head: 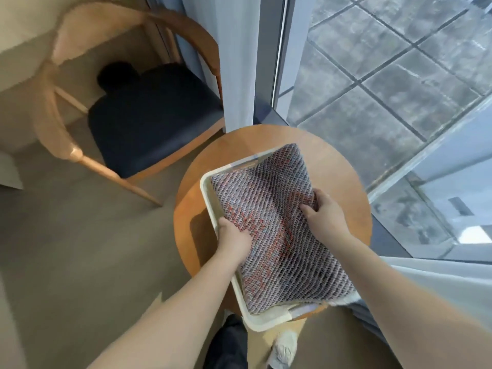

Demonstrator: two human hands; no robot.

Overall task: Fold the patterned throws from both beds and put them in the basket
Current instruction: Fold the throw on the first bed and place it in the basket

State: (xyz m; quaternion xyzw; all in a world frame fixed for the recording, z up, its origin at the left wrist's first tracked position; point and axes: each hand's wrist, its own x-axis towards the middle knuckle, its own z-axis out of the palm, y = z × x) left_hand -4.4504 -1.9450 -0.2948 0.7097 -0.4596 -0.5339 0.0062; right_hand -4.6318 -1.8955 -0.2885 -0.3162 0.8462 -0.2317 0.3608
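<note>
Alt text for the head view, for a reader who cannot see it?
A person's left grip and right grip hold the two sides of a folded patterned throw lying in a cream basket on a round wooden table. A wooden chair with a dark seat stands to the left.

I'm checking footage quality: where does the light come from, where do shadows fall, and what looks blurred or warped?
Head view: daylight comes through the window on the right; the basket casts a shadow leftward on the table; the chair back is smeared; wide-angle distortion stretches the forearms; the throw, gripped by the left hand and right hand, looks sharp.
</note>
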